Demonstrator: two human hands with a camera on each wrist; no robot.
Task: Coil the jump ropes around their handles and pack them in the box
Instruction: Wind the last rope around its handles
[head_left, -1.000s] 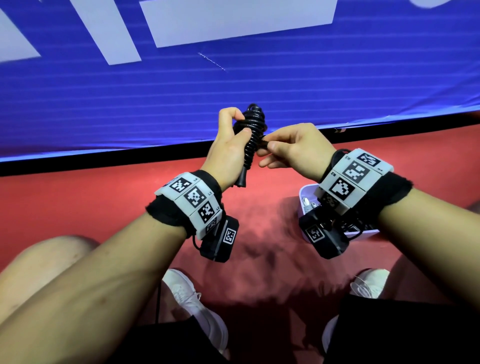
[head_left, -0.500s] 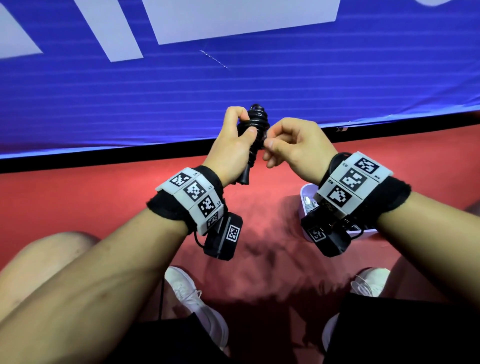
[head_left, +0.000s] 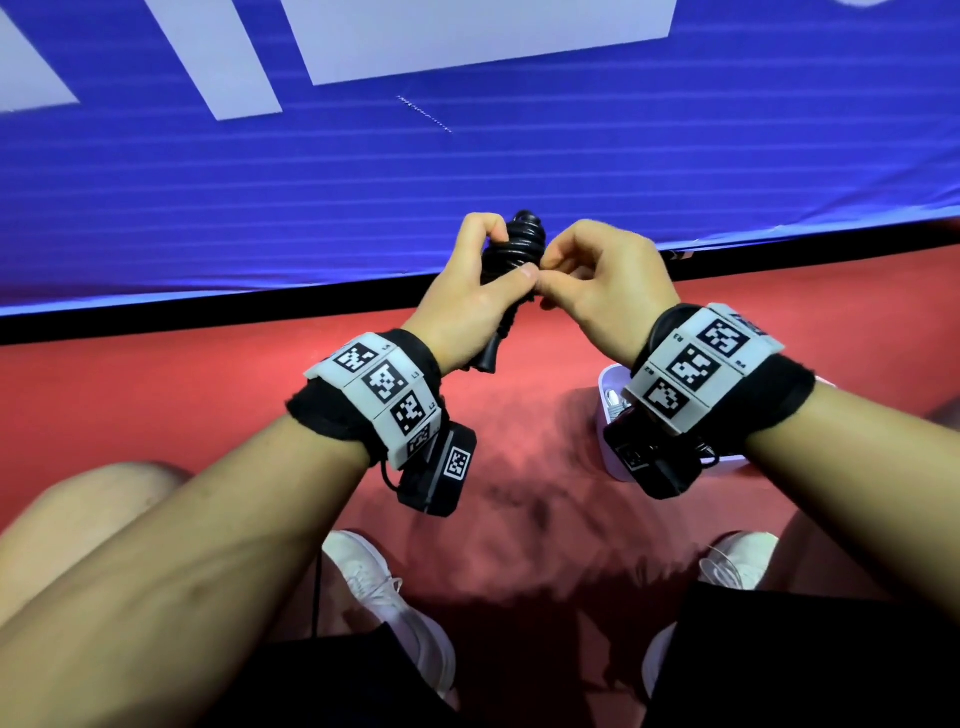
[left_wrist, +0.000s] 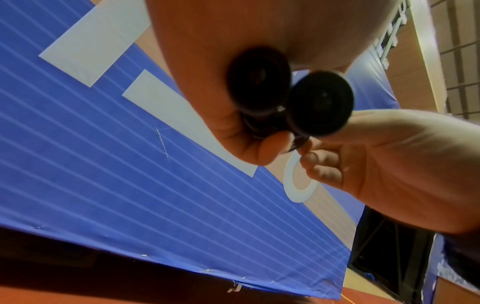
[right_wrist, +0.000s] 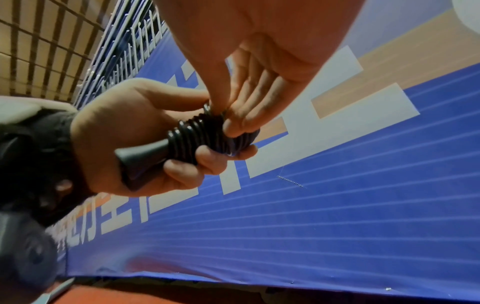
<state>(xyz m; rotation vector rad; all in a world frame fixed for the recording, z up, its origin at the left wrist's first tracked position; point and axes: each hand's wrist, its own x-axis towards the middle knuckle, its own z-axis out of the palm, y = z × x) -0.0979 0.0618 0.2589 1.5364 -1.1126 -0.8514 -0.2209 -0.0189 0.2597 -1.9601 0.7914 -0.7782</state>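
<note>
Left hand (head_left: 470, 301) grasps black handles (right_wrist: 145, 158) upright in mid-air, clamping the rope coil (right_wrist: 207, 133); right hand (head_left: 597, 280) fingertips pinch the rope end, likely tucking it. Box (head_left: 605, 384) waits on red floor (head_left: 156, 405), under the right wrist.

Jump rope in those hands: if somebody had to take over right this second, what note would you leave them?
Left hand: grips the black jump rope by its two handles, held side by side.
Right hand: fingertips pinch at the top of the coil, apparently tucking the rope's end.
Box: white, on the red floor, below the right wrist; contents mostly hidden.
Done: rope wound in tight turns around the handles.
Left: secure the end, put the bundle in the box. No other ropes in view.
</note>
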